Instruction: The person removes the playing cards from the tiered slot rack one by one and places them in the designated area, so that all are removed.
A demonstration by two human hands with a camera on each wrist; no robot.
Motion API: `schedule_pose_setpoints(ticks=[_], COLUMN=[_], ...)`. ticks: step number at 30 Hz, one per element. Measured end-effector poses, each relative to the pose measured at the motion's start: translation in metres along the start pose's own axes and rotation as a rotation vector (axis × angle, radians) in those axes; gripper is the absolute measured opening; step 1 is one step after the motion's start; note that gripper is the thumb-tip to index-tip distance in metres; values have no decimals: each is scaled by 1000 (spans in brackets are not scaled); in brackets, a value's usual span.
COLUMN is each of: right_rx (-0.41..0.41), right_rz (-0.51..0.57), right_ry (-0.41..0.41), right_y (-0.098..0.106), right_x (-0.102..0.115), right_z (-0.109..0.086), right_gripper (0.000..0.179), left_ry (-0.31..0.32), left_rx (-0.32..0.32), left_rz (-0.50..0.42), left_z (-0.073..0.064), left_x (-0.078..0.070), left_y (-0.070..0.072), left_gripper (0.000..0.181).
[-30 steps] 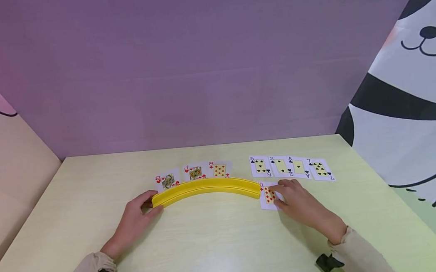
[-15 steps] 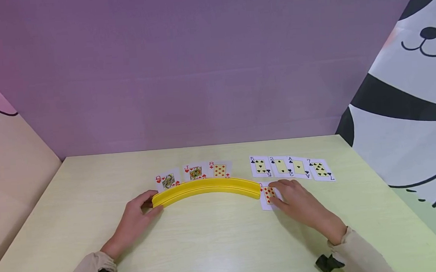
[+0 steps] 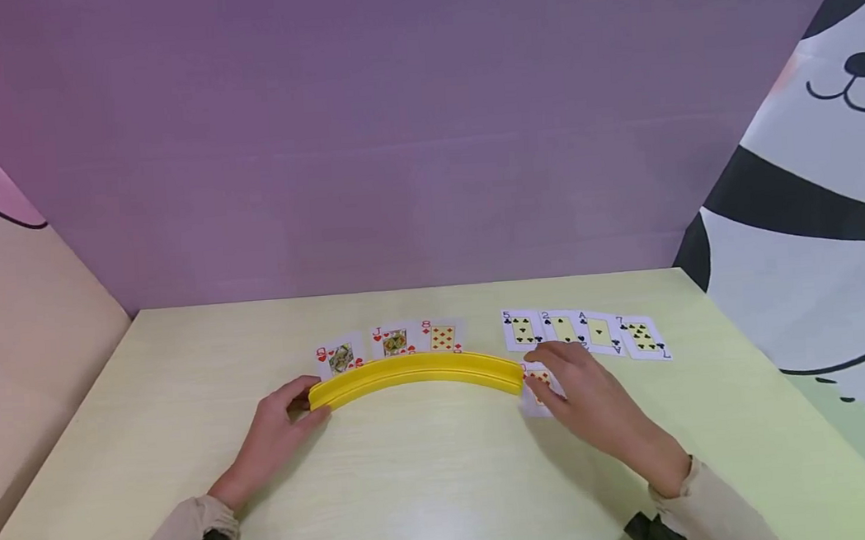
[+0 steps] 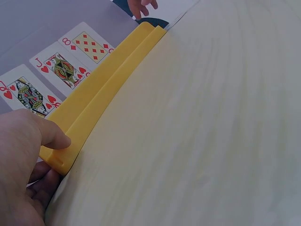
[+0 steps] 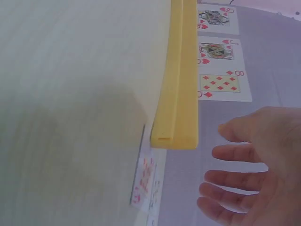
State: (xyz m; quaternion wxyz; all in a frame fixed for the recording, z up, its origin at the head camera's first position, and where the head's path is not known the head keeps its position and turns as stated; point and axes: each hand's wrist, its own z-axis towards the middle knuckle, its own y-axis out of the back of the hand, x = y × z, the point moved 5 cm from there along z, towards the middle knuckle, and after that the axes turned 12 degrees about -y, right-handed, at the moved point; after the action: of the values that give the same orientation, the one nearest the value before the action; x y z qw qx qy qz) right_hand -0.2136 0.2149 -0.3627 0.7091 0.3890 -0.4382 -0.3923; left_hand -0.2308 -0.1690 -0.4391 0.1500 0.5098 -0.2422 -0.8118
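Note:
My left hand [image 3: 278,424] pinches the left end of a curved yellow card holder [image 3: 416,370], with the thumb over its front. Three playing cards stand in the holder: a queen of hearts [image 4: 30,96], a jack of hearts [image 4: 61,68] and an eight of diamonds [image 4: 88,45]. Their lower edges are hidden in its slot. By the holder's right end hovers my right hand [image 3: 597,400], its fingers apart and nothing between them in the right wrist view. Below it a red diamonds card [image 5: 143,181] lies flat on the table, partly covered in the head view.
Behind the right hand, several black club cards lie in a row, among them a five [image 3: 521,331] and a seven [image 3: 642,337]. A purple wall [image 3: 397,181] borders the far edge of the pale table [image 3: 386,479].
My right hand has come off the diamonds card and moved slightly left, toward the holder's right end. The left hand keeps its grip. The whole head view has shifted slightly.

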Motion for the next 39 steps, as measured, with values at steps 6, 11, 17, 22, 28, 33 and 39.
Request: schedule_pose_setpoints(ticks=[6, 11, 17, 22, 28, 33, 39], right_rx=[7, 8, -42, -52, -35, -41, -39], right_rz=[11, 12, 25, 28, 22, 34, 43], right_ry=[-2, 25, 85, 87, 69, 88, 69], right_y=[3, 2, 5, 3, 2, 5, 8], right_x=[8, 21, 38, 48, 57, 66, 75], right_z=[2, 6, 13, 19, 24, 29, 35], right_gripper=[27, 26, 22, 22, 23, 24, 25], left_ry=[3, -3, -1, 9, 15, 15, 10], left_rx=[-6, -8, -6, -6, -5, -6, 0], left_rz=[1, -1, 1, -12, -15, -5, -9], left_z=[1, 1, 1, 1, 1, 1, 0], left_x=[2, 1, 1, 0, -2, -2, 0], left_y=[-2, -2, -2, -2, -3, -2, -1], left_gripper=[38, 38, 38, 38, 38, 38, 38])
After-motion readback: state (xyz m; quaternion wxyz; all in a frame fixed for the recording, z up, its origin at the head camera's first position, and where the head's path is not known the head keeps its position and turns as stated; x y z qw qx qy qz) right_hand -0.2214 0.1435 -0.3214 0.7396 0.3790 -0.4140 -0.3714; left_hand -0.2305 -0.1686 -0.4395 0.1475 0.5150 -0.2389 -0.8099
